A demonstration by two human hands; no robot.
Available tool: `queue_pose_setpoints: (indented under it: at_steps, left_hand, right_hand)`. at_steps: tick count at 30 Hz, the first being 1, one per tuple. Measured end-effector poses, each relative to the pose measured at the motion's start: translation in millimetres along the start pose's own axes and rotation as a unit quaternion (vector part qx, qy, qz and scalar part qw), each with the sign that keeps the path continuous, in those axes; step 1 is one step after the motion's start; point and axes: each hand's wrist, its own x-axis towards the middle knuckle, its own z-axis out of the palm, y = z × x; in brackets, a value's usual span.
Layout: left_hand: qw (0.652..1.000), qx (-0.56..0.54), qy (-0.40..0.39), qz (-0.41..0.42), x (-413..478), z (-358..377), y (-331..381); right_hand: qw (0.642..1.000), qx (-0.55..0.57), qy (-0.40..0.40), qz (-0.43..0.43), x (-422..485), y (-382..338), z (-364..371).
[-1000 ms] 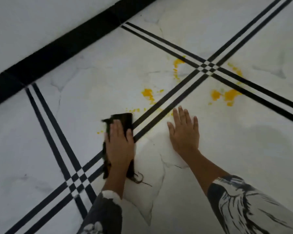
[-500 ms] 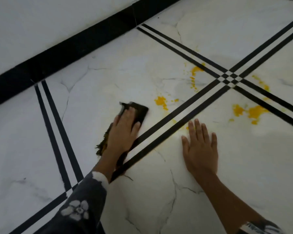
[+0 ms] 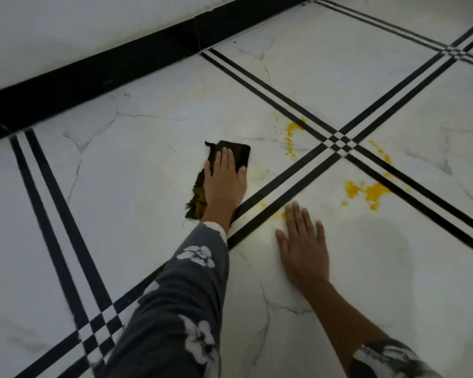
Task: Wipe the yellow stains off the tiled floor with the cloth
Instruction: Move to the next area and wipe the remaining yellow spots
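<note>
Two bare hands are working low over the tiled floor [image 3: 137, 165], and nearest the camera the right hand [image 3: 303, 249] is lying flat with its fingers spread, gripping nothing, bracing just this side of the double black inlay stripe [image 3: 273, 190]. Across that stripe, at about ten o'clock from the right hand, the left hand [image 3: 224, 181] is pressing palm-down on the cloth [image 3: 238, 154]; its grip is not curling round anything, only pinning the fabric flat to the tile. The cloth is dark, limp and frayed along its near-left edge, and its long axis is running from seven to one o'clock, in line with the forearm and its floral sleeve [image 3: 191, 282].

From the cloth, a pale yellow smear [image 3: 260, 173] is lying just beside it at three o'clock. Further off, at about two o'clock, a thicker orange-yellow streak [image 3: 291, 135] is sitting near the stripe crossing. The largest blotch [image 3: 372, 193] is lying well apart at three o'clock, beyond the stripe and nearer the right hand, with small specks [image 3: 381, 152] further still. The left hand probably needs to sweep rightward and away. The floor is glossy, white and marble-veined; the stains look pasty, likely to smear.
</note>
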Motion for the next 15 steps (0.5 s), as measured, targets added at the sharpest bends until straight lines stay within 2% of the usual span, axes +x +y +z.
queue_pose_setpoints:
  at_steps: [1,4,5,6,8,9,10,12,14,15]
  left_hand:
    - [1.000,0.001,0.006,0.020,-6,2,11]
    - [0.969,0.007,-0.021,0.244,-40,7,21]
    - [0.965,0.006,-0.023,0.263,-46,9,18]
    - [0.974,0.001,-0.006,0.227,-47,10,18]
    - [0.999,-0.021,0.022,0.032,-50,11,30]
    - [0.998,-0.033,0.019,-0.040,-55,11,48]
    - [0.997,-0.043,0.014,-0.055,-63,11,68]
    - [0.996,-0.069,0.012,0.046,-83,18,107]
    - [0.977,-0.130,-0.048,0.163,-90,12,117]
    - [0.963,-0.196,-0.070,0.172,-83,3,110]
  right_hand:
    - [1.000,0.006,0.002,-0.003,2,-1,1]
    - [0.999,0.036,-0.007,-0.003,-10,8,-7]
    - [0.999,0.039,0.008,0.014,-18,17,-12]
    - [0.998,0.036,0.027,0.038,-27,29,-17]
    - [0.997,0.017,0.030,0.075,-42,48,-21]
    - [0.996,0.012,0.024,0.083,-48,56,-20]
    - [0.996,0.012,0.022,0.086,-50,61,-19]
    - [0.995,0.019,0.029,0.091,-48,61,-17]
    - [0.991,0.043,0.054,0.111,-46,50,-20]
    - [0.988,0.059,0.071,0.125,-42,43,-24]
